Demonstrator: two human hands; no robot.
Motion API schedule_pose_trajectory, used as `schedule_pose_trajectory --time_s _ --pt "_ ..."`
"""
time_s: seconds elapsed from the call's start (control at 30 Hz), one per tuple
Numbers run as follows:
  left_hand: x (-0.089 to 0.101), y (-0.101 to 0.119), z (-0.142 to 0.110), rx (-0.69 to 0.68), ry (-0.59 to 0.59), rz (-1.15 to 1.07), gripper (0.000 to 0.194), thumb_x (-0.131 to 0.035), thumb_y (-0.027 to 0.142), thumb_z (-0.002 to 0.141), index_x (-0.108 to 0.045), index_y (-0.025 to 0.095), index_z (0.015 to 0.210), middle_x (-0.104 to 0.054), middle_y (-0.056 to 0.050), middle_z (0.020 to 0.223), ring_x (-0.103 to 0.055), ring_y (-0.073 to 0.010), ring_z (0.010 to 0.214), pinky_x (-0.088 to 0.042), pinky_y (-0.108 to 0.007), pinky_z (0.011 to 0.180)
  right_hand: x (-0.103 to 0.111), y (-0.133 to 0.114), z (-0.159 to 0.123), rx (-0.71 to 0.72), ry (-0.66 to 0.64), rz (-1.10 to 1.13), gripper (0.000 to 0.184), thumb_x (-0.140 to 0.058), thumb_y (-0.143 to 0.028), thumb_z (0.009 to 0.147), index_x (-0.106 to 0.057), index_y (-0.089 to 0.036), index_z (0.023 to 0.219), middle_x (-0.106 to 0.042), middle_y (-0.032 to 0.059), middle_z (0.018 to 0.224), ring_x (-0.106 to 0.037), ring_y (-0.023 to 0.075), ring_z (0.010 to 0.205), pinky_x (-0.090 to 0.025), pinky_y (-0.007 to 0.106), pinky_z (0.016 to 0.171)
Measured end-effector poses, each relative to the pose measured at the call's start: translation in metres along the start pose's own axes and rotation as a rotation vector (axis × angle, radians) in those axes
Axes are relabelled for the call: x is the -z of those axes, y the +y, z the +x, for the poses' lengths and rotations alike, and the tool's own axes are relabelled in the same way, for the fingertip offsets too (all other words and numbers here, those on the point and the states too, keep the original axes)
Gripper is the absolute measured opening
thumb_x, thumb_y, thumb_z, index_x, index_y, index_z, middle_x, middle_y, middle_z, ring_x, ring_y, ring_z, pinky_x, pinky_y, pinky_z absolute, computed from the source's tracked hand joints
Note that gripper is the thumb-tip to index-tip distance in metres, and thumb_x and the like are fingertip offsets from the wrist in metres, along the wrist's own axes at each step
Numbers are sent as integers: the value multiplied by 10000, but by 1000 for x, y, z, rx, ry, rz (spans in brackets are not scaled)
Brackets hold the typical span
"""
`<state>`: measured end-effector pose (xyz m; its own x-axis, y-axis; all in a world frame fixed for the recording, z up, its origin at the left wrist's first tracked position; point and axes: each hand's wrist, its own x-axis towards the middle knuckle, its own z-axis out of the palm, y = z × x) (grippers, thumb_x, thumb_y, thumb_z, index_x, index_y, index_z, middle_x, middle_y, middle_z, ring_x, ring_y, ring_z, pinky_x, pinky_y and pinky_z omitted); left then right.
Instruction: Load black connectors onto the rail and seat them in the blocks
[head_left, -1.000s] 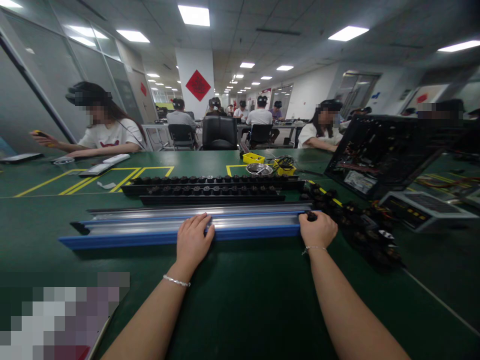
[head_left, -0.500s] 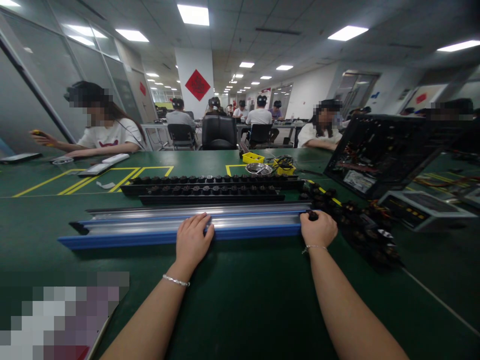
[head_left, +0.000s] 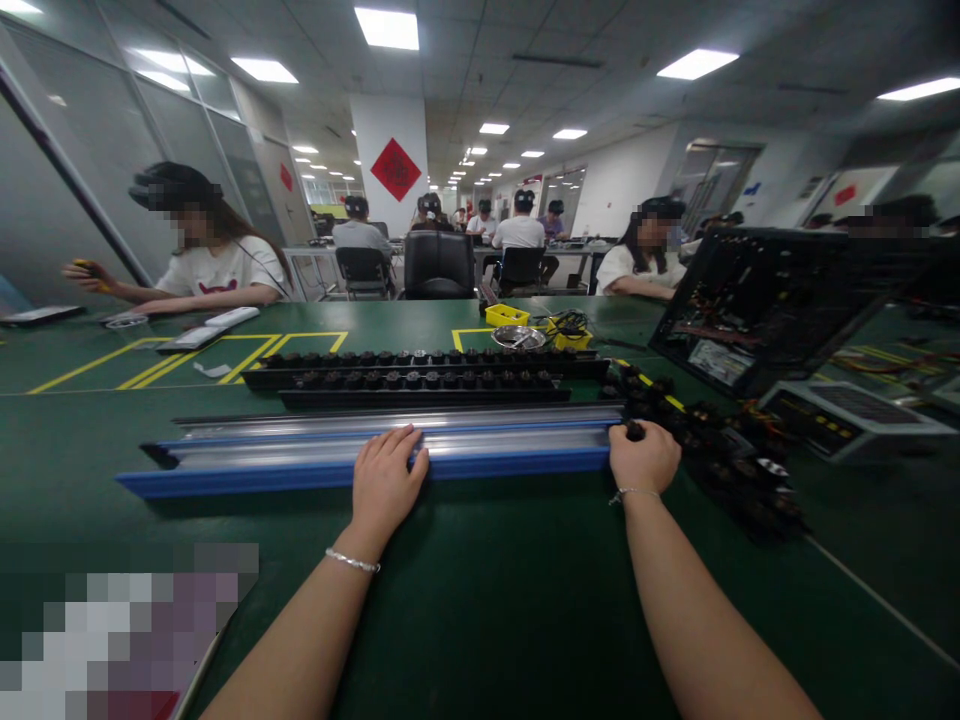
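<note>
A long blue and silver rail (head_left: 255, 475) lies crosswise on the green table in front of me. My left hand (head_left: 388, 482) rests on its middle, fingers stretched out over the channel and thumb at the near blue edge. At the rail's right end, my right hand (head_left: 646, 457) is closed around a small black part (head_left: 634, 431), mostly hidden by the fingers. I cannot tell whether that part touches the rail. Right behind the blue rail runs another dark-edged silver rail (head_left: 247, 424).
Two black rails set with rows of small black wheels (head_left: 420, 379) lie farther back. A pile of loose black parts (head_left: 739, 455), a power supply unit (head_left: 847, 418) and an open computer case (head_left: 757, 300) occupy the right. A metal bowl (head_left: 517, 338) stands behind. Co-workers sit around.
My right hand has shifted slightly to the right, along with the small black part. My left hand and the rail look unmoved.
</note>
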<state>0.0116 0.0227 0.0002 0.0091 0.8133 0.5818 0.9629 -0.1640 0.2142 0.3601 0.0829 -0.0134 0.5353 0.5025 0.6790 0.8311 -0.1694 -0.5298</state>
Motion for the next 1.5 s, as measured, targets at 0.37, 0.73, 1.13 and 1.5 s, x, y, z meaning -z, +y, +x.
schedule_pose_trajectory --time_s 0.37,0.73,1.13,1.5 --pt "0 0 0 -9 -3 10 360 -409 382 855 -611 236 1115 -609 -36 1199 -516 -238 1122 -341 -423 991 -2 8 5 -39 32 15 237 -476 -274 665 -633 -143 784 -638 110 865 -540 248 861 -380 356 819" --pt "-2 -2 -1 -12 -3 26 358 -404 388 857 -612 243 1109 -612 -28 1195 -521 -242 1119 -331 -414 994 -3 14 7 -151 7 75 271 -490 -302 679 -637 -156 854 -610 102 922 -530 246 932 -404 344 806" --pt "-2 -1 -1 -9 2 22 353 -419 368 850 -609 247 1121 -613 -39 1192 -520 -239 1118 -348 -428 983 -4 18 9 -127 18 77 250 -480 -292 677 -629 -163 830 -612 94 887 -523 248 942 -402 341 806" --pt "-1 -1 -1 -3 -1 8 362 -415 380 850 -611 233 1116 -612 -36 1194 -516 -245 1126 -343 -417 984 -5 21 15 -190 37 96 276 -481 -264 665 -637 -125 847 -614 127 902 -518 265 982 -398 356 870"
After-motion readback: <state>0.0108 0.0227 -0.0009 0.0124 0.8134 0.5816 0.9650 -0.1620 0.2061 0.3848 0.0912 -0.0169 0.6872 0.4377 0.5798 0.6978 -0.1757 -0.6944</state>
